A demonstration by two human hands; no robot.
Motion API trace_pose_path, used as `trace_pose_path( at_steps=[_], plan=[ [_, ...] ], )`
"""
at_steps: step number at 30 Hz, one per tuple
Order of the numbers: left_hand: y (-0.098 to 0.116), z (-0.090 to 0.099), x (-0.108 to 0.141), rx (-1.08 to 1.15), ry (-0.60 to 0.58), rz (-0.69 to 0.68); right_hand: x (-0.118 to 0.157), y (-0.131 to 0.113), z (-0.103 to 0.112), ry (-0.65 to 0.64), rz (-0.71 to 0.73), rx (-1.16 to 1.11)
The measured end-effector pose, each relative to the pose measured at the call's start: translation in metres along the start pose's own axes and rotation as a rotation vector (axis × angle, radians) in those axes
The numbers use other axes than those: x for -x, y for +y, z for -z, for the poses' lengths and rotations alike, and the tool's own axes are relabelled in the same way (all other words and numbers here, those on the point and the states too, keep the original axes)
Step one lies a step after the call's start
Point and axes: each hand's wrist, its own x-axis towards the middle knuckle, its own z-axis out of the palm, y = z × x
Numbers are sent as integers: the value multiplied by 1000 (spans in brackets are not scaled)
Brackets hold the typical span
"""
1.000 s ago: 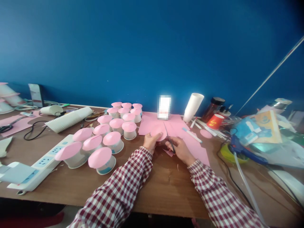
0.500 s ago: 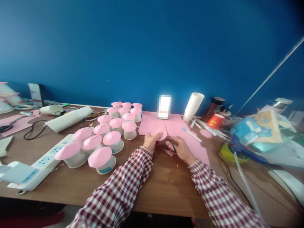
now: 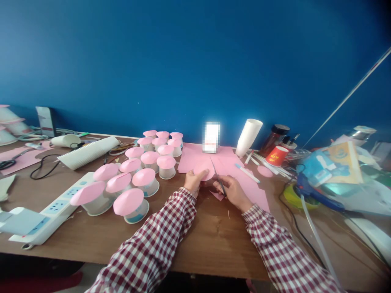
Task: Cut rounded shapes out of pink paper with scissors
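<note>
Near the middle of the table, my left hand (image 3: 194, 182) is closed on a rounded piece of pink paper (image 3: 205, 171), the thumb on top. My right hand (image 3: 232, 190) grips dark-handled scissors (image 3: 223, 186), whose blades point away from me at the paper's right edge. Larger pink sheets (image 3: 224, 153) lie behind and to the right of my hands. A small pink scrap (image 3: 217, 196) rests below them. Left of my hands stand several paper cups topped with pink discs, the nearest one (image 3: 128, 202) close to my left forearm.
A white power strip (image 3: 65, 200) and stacked cups (image 3: 88, 154) lie at left. A lit phone (image 3: 210, 137) stands by the wall. At right are upright white cups (image 3: 249, 136), a red cup (image 3: 276, 156), a blue glue gun (image 3: 320, 196), cables and plastic bags.
</note>
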Motion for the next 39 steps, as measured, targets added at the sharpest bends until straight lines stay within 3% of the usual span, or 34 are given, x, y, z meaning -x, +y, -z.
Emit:
trace_pose_path(
  at_steps=[39],
  plan=[
    [2, 0, 1, -60, 9, 23, 0, -3, 2, -16, 27, 51]
  ],
)
